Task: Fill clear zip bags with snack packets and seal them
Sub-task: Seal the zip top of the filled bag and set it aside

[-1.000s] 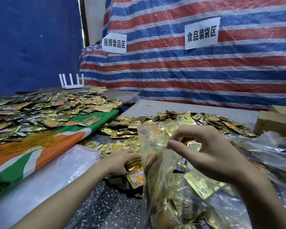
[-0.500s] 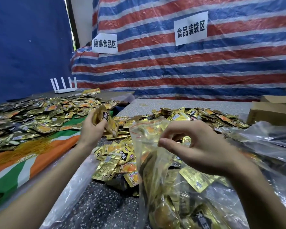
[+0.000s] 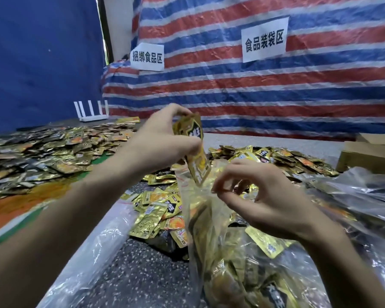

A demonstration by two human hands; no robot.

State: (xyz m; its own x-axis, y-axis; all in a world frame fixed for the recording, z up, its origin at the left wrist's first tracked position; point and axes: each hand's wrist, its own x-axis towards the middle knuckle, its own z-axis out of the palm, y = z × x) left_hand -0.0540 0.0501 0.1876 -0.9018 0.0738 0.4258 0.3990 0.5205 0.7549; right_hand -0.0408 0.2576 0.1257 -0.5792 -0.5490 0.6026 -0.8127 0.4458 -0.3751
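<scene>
Fingers of the left hand (image 3: 160, 141) pinch snack packets (image 3: 198, 163); right hand (image 3: 269, 196) pinches zip bag (image 3: 196, 210).

Sign 1: small white sheet (image 3: 147, 57) on striped tarp (image 3: 231, 90), above and just left of the fingers (image 3: 171, 110) of the left hand (image 3: 162, 143), reads 捆绑食品区.
Sign 2: large white sheet (image 3: 265, 40), same tarp, high above the fingers (image 3: 229, 168) of the right hand (image 3: 267, 198), reads 食品装袋区.
Packet (image 3: 198, 158) in the left fingers: black label, characters too blurred to read.
</scene>
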